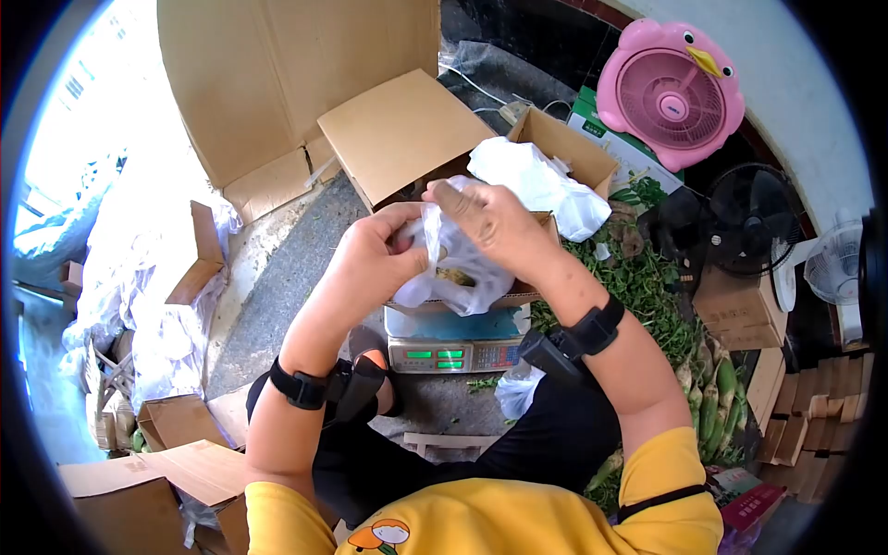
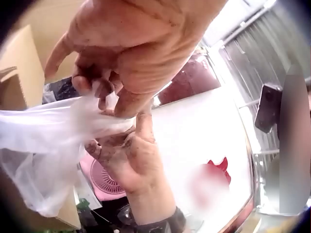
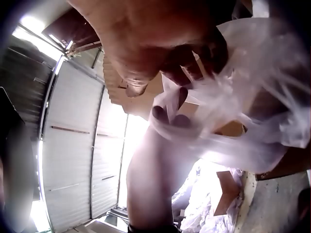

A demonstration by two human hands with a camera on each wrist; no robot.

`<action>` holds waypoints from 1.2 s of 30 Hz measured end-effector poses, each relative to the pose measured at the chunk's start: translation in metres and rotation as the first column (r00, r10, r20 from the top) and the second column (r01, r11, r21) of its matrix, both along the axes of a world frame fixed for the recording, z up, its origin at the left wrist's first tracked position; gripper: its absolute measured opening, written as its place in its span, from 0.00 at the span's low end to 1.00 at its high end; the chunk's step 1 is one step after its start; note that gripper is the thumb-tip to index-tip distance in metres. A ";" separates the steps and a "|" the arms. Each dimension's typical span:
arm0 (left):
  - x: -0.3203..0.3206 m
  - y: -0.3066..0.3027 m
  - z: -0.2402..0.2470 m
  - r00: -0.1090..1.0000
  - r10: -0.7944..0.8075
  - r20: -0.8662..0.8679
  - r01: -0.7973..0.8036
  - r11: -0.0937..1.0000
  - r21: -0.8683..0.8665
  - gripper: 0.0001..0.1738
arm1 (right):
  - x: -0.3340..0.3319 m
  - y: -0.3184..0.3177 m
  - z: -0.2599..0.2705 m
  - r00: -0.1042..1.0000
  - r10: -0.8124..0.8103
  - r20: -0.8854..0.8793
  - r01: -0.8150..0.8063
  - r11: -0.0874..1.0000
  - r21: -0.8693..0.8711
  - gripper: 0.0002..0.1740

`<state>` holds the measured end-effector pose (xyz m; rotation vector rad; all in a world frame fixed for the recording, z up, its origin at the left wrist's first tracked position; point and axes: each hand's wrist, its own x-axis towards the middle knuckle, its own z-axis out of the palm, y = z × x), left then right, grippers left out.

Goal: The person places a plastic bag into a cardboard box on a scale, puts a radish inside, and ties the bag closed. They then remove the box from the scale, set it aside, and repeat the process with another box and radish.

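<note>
A thin, translucent plastic bag (image 1: 486, 277) sits in a small cardboard box, with a pale yellowish item (image 1: 455, 276) inside it. My left hand (image 1: 377, 261) pinches the bag's gathered top between thumb and fingers. Close beside it, my right hand (image 1: 499, 229) has its fingers bent around the same plastic. In the left wrist view, the stretched bag (image 2: 43, 131) runs to both hands, my left hand (image 2: 131, 53) above my right hand (image 2: 133, 162). The right wrist view has my right hand (image 3: 146, 39) over the bag (image 3: 233, 116), my left fingers lying against the plastic below.
Under the box stands a scale (image 1: 458, 355) with lit green displays. A white bag (image 1: 546, 185) and an open carton (image 1: 407, 125) lie beyond. Leafy greens (image 1: 638, 287) and green-husked produce (image 1: 717, 407) cover the right floor; fans, including a pink one (image 1: 673, 97), stand behind.
</note>
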<state>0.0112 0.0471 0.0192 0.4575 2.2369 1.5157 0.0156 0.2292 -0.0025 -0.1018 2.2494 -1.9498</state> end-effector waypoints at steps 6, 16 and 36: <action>-0.008 -0.001 0.008 0.982 -0.027 -0.184 0.000 0.989 -0.147 0.10 | 0.002 0.006 -0.004 0.992 0.120 0.029 -0.112 0.975 -0.194 0.22; -0.039 0.014 -0.075 0.953 0.292 0.085 -0.277 0.949 -0.150 0.10 | 0.010 0.049 -0.028 0.975 -0.103 0.198 0.112 0.993 -0.037 0.08; -0.050 0.051 -0.159 0.982 -0.182 -0.056 0.017 0.376 -0.926 0.14 | 0.045 0.113 -0.063 0.868 0.025 0.497 -0.056 0.997 0.047 0.10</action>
